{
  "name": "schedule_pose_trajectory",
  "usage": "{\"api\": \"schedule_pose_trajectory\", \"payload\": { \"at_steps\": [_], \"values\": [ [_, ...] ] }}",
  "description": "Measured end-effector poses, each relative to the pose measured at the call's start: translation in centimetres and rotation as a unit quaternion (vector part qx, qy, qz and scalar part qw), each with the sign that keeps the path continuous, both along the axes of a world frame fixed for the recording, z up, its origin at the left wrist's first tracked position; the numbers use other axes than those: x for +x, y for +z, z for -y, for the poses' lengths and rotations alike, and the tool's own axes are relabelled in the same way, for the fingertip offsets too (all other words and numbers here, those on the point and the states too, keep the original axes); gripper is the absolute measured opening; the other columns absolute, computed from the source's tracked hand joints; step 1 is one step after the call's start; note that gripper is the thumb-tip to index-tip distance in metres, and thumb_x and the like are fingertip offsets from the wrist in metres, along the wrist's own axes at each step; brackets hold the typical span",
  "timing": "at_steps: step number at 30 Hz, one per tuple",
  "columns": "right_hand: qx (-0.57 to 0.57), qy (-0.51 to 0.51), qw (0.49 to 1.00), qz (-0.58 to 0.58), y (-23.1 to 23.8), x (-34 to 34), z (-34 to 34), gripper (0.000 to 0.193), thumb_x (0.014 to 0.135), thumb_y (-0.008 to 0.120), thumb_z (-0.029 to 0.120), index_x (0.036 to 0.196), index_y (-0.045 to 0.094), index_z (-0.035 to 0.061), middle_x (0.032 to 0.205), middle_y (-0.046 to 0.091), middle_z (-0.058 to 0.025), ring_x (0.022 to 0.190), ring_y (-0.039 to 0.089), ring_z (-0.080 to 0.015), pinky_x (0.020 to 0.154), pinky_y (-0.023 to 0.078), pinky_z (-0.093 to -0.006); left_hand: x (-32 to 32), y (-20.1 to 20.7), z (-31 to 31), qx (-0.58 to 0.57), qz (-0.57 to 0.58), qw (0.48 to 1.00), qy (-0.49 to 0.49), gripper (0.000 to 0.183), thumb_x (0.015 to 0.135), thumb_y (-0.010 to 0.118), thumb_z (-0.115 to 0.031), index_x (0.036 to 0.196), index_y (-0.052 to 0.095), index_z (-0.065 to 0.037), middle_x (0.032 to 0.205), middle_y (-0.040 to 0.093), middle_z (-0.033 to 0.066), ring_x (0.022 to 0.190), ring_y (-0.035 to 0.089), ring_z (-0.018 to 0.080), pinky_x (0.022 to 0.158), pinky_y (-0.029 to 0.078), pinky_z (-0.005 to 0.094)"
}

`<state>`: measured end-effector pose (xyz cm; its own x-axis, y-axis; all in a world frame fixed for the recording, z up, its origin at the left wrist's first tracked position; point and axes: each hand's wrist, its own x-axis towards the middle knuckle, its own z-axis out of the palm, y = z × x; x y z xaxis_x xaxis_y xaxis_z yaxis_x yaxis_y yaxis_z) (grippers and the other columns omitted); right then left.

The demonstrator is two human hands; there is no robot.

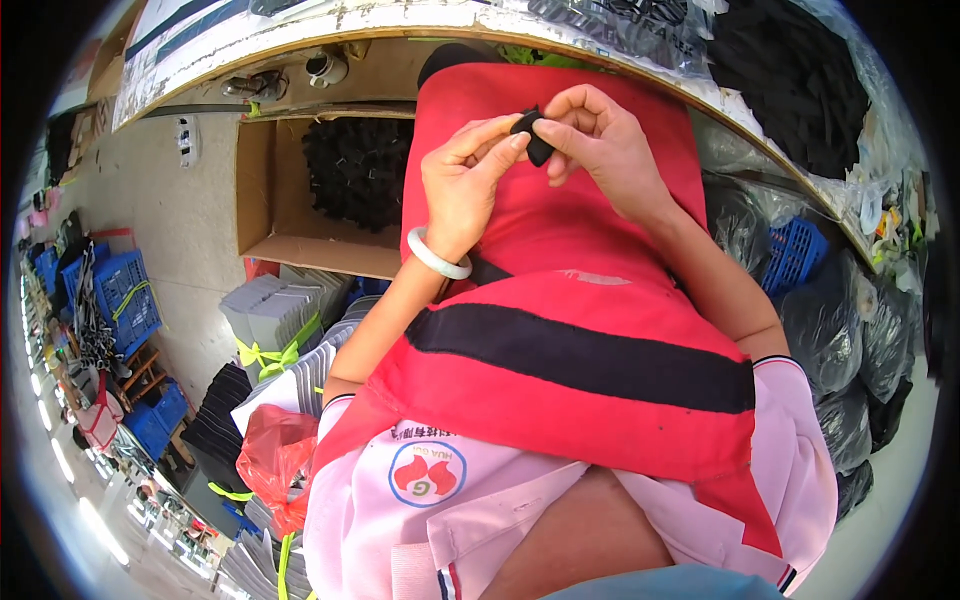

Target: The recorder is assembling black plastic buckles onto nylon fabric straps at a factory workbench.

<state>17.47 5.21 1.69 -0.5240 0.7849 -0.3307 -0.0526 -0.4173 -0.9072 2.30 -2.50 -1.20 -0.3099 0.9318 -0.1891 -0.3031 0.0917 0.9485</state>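
Observation:
Both hands are raised above a red apron (560,330) with a black stripe. My left hand (465,185), with a pale bangle on the wrist, and my right hand (600,140) pinch a small black piece (535,138) between fingertips. The piece is partly hidden by the fingers. Below the apron a pink shirt shows.
An open cardboard box (270,180) of black parts (358,170) stands to the left. Bundled grey stacks tied with yellow tape (275,320), a red plastic bag (272,455) and blue crates (125,295) lie further left. Black bags (840,330) and a blue crate (795,252) sit right. A curved table edge (330,40) runs along the top.

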Motion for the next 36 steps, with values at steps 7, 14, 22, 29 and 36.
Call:
{"api": "schedule_pose_trajectory", "payload": {
  "at_steps": [7,14,22,29,36],
  "values": [
    [-0.059,0.185,0.979,0.064,0.0,2.1,-2.3,0.021,0.093,0.064,0.022,0.094,0.068,0.0018,0.075,0.062,-0.0005,0.06,0.059,-0.0084,0.052,0.049,-0.0219,-0.9,0.6,0.7,0.108,-0.158,0.979,-0.066,0.019,0.081,0.068,0.008,0.099,0.071,0.001,0.097,0.066,0.0086,0.086,0.061,0.0135,0.075,0.049,0.0234],
    [0.168,0.063,0.983,0.045,-0.9,1.9,-1.7,0.015,0.091,0.065,0.015,0.095,0.067,0.0008,0.083,0.064,-0.0018,0.07,0.058,-0.007,0.067,0.048,-0.0211,-0.8,0.8,1.1,0.128,-0.179,0.97,-0.1,0.019,0.08,0.068,0.008,0.096,0.072,-0.001,0.097,0.061,0.0066,0.083,0.061,0.0142,0.07,0.051,0.0242],
    [0.114,0.105,0.986,0.056,-0.5,1.8,-1.6,0.015,0.093,0.063,0.015,0.095,0.063,0.0001,0.081,0.065,-0.002,0.074,0.06,-0.0069,0.069,0.05,-0.022,-1.1,1.2,1.4,0.142,-0.185,0.966,-0.112,0.02,0.077,0.068,0.011,0.092,0.073,-0.001,0.097,0.06,0.0065,0.086,0.061,0.0156,0.073,0.051,0.0256],
    [0.113,0.068,0.991,0.015,-0.9,0.7,-0.9,0.013,0.094,0.062,0.012,0.098,0.057,0.0008,0.08,0.064,-0.0039,0.071,0.061,-0.0084,0.065,0.05,-0.0225,-1.8,1.4,2.1,0.127,-0.191,0.965,-0.13,0.019,0.078,0.067,0.01,0.093,0.071,0.001,0.097,0.061,0.0077,0.083,0.062,0.0155,0.072,0.05,0.0254],
    [0.02,0.175,0.984,0.011,-3.1,-0.2,0.3,0.012,0.097,0.057,0.013,0.103,0.054,0.0032,0.084,0.063,-0.0062,0.071,0.061,-0.0099,0.064,0.049,-0.023,-7.8,3.6,4.9,0.004,-0.304,0.927,-0.219,0.014,0.08,0.065,0.007,0.093,0.068,0.004,0.088,0.063,0.0103,0.08,0.062,0.0185,0.071,0.049,0.026]
  ]
}}
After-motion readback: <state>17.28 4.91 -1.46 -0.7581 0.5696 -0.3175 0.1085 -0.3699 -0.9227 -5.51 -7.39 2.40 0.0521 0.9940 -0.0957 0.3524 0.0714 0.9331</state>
